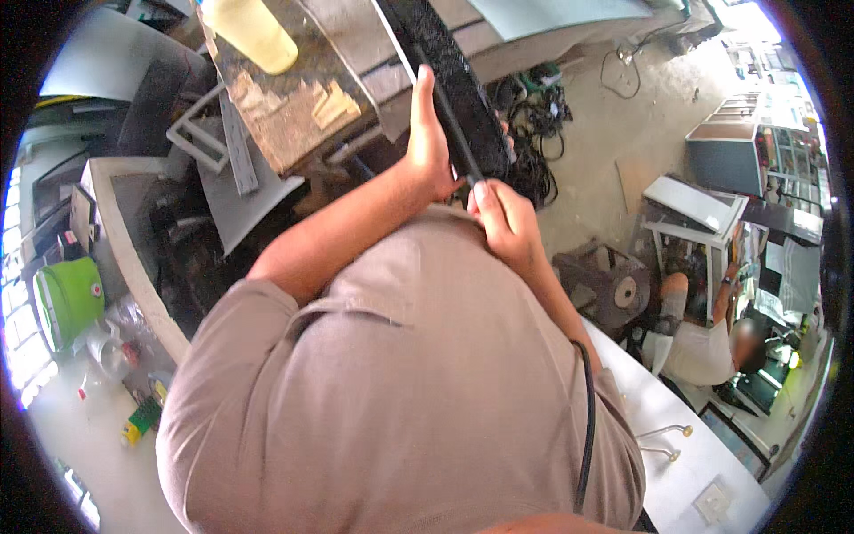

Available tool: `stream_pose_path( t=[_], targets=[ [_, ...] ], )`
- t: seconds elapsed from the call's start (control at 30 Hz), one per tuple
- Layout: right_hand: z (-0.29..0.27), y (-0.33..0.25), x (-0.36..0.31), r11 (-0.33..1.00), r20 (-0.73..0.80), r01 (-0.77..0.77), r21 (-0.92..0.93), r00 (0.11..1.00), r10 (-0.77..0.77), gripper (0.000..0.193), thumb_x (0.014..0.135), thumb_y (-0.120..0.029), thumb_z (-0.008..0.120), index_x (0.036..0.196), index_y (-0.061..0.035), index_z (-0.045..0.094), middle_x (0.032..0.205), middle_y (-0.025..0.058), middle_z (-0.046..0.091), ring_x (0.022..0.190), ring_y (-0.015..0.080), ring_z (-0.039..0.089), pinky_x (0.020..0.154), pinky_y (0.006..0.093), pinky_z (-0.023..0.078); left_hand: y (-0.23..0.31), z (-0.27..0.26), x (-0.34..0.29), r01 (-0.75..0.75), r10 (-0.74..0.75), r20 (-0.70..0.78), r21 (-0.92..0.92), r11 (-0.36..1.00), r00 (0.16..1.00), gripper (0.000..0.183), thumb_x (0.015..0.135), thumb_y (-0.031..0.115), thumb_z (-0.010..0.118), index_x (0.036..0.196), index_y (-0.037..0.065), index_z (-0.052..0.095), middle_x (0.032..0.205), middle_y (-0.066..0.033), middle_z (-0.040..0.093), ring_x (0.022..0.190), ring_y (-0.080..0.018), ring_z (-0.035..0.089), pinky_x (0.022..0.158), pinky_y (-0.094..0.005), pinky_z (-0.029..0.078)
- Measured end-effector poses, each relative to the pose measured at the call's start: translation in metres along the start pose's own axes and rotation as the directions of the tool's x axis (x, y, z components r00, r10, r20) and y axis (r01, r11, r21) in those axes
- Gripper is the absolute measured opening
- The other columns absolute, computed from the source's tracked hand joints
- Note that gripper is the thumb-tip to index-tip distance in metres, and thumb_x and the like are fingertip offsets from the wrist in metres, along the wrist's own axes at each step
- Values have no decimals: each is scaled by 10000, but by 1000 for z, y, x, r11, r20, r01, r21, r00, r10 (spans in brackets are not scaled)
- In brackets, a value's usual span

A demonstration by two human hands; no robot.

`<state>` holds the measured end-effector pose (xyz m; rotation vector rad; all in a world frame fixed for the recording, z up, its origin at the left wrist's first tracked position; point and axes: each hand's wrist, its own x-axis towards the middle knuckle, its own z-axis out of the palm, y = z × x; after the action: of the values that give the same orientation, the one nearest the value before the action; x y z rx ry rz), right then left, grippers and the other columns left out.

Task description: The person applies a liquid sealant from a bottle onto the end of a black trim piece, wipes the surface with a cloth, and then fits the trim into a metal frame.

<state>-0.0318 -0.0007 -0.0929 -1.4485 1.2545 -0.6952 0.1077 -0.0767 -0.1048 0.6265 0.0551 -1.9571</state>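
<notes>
Against the left edge of a long black panel [463, 102] with a pale rim, my left hand [431, 147] lies with its thumb stretched up. Its fingers pass beneath, and some fingertips show at the panel's far right side. My right hand [505, 218] is closed, thumb on top, around the near end of a thin dark strip [456, 142] that runs along the panel's face. The panel slants away from my body toward the upper left. I cannot make out whether the strip is fastened to it.
A worn wooden table [294, 133] carries a pale yellow container [253, 36]. Tangled black cables [538, 133] lie on the floor to the right. A dusty metal machine part [609, 289] and a white surface [676, 427] are nearby. Another person [703, 351] sits at far right.
</notes>
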Motion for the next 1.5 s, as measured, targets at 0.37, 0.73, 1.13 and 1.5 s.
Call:
stream_pose_path(
  t=[0.37,0.73,1.13,1.5],
  targets=[
    [5,26,15,994,-71,1,106,997,6,330,1000,-236,491,813,17,592,663,114,591,615,169,551,617,324,452,-15,-5,17,-102,107,-26,154,983,994,903,787,837,393,1010,-23,558,883,-195,602,818,-350,623,784,-505,537],
    [-10,20,4,996,-76,76,-44,994,-79,348,1002,-249,468,790,8,570,638,145,570,558,260,555,574,361,448,-25,13,21,-132,133,-9,65,989,991,747,853,776,371,979,89,635,812,-113,645,736,-289,634,694,-423,541],
    [-18,28,24,995,-73,95,11,993,-94,342,1006,-244,479,781,2,554,643,102,541,592,199,516,581,331,425,-23,-6,40,-93,84,137,58,994,987,816,826,778,425,1012,2,598,908,-179,634,835,-340,639,777,-474,542],
    [-33,-34,102,887,-183,440,-141,868,-461,335,1018,-214,451,783,9,532,640,117,526,597,206,527,564,348,415,52,93,57,-303,270,151,282,910,951,466,873,441,537,1002,-6,552,838,-179,621,748,-327,645,714,-468,551]
  ],
)
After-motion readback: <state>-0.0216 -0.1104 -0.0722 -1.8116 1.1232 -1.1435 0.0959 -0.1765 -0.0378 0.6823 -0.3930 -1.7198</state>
